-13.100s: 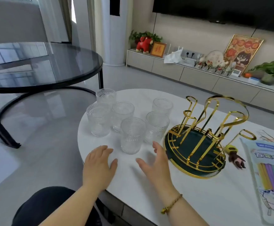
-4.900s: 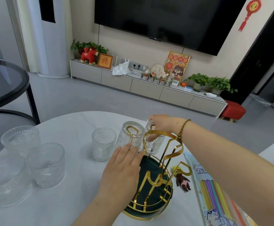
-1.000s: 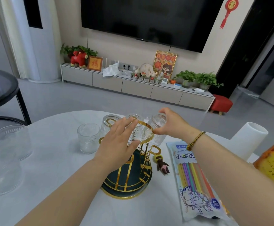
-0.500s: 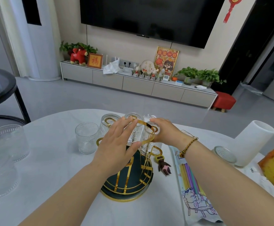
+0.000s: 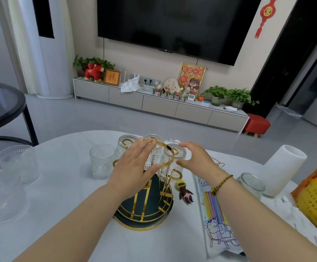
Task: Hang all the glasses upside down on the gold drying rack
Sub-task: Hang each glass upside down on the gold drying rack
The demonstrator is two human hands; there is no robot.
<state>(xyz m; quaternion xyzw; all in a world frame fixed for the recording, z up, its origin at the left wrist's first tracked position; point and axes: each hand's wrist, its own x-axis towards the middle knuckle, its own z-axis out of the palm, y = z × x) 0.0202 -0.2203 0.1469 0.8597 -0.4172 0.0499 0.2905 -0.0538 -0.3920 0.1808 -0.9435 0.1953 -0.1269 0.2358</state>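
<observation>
The gold drying rack [image 5: 144, 211] with its dark green base stands mid-table. Three ribbed clear glasses hang upside down on it: a left one [image 5: 124, 146], a middle one [image 5: 154, 139] and a right one [image 5: 175, 155]. My left hand [image 5: 135, 167] lies flat, fingers extended, against the rack's gold top loop. My right hand [image 5: 196, 157] hovers open just right of the right-hand hung glass, not gripping it. An upright glass [image 5: 102, 161] stands left of the rack. Two more upright glasses [image 5: 18, 163] [image 5: 2, 197] stand at the table's left edge.
Right of the rack lie a small brown figure [image 5: 186, 191] and a pack of coloured straws [image 5: 217, 222]. Further right stand a short glass jar [image 5: 251, 184], a white cylinder [image 5: 284, 167] and an orange bag [image 5: 316, 201]. A dark round glass table [image 5: 1, 106] is at the far left.
My right hand has let go of the right-hand glass, which now hangs on the rack, and has drawn back slightly to the right. My left hand stays on the rack's loop.
</observation>
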